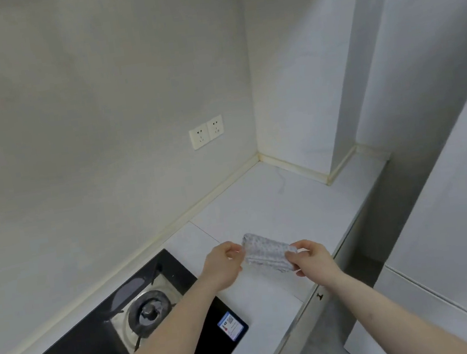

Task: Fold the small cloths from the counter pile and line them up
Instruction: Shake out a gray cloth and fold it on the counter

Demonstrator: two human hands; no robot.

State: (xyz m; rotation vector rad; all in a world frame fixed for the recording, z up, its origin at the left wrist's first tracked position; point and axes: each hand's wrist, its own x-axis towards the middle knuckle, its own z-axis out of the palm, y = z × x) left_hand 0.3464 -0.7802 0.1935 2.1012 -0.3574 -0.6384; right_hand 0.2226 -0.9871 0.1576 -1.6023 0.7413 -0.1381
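Observation:
A small grey-and-white speckled cloth (pixel 265 253) hangs folded between both hands, just above the white counter (pixel 283 199). My left hand (pixel 223 263) pinches its left end. My right hand (pixel 312 257) grips its right end from the near side. The cloth looks like a narrow band with a doubled lower edge. No pile of cloths and no other folded cloths are in view.
A black glass gas hob (pixel 105 339) with one burner (pixel 149 310) lies on the counter to the left, under my left forearm. Two wall sockets (pixel 206 132) sit on the back wall. The counter's front edge (pixel 328 265) runs just right of my right hand.

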